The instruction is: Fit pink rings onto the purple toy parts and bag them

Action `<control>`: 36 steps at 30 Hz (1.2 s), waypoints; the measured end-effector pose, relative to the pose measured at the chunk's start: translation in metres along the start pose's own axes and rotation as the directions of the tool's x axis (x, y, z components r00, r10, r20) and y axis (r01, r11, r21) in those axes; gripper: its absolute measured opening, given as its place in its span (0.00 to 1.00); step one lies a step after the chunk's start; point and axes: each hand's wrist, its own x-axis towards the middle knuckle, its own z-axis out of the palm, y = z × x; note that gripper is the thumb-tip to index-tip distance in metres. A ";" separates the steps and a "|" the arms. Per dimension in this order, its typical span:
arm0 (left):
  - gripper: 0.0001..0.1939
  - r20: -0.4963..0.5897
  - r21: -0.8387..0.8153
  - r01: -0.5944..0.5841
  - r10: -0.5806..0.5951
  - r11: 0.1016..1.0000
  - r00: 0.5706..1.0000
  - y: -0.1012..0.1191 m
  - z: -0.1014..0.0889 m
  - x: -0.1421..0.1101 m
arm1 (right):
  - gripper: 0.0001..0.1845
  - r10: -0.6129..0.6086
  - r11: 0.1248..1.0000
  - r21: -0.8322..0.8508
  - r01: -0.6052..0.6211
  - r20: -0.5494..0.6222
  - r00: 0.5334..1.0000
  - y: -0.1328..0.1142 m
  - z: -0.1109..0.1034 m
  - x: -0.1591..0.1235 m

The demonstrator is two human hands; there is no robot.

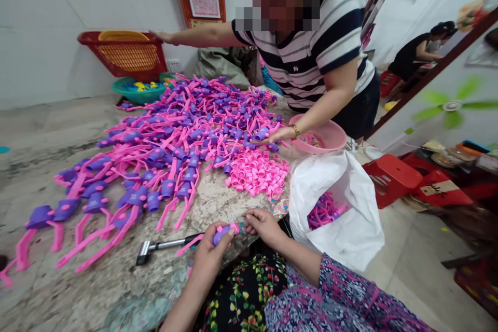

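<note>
Near the table's front edge, my left hand [210, 251] grips a purple and pink plastic toy piece [221, 234], its pink limb sticking out to the left. My right hand [265, 227] is just to the right of it, thumb and fingers pinched together; whatever they hold is too small to make out. A hammer [171, 243] with a metal head lies on the table beside my left hand. Beyond my hands is a heap of small pink rings [257, 174]. Behind and left of them spreads a large pile of purple and pink toy pieces [187, 119].
Across the table a person in a striped shirt [303, 67] reaches one hand into the pile and the other to a red basket [120, 54]. A green basin [140, 94] and a pink basin [322, 137] stand nearby. An open white sack [361, 218] is at my right.
</note>
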 end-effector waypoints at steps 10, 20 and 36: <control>0.16 0.044 0.105 -0.041 0.037 0.994 0.998 -0.003 0.003 -0.010 | 0.24 -0.018 0.999 -0.042 0.018 0.009 1.000 0.001 -0.003 0.001; 0.12 0.100 0.288 -0.089 0.062 0.954 0.993 0.000 0.012 -0.036 | 0.24 -0.082 0.996 -0.038 0.082 0.014 0.997 0.005 -0.003 0.000; 0.15 0.117 0.330 -0.127 0.093 0.935 0.989 0.003 0.015 -0.072 | 0.20 -0.176 0.978 -0.109 0.176 0.014 0.984 0.011 -0.001 -0.002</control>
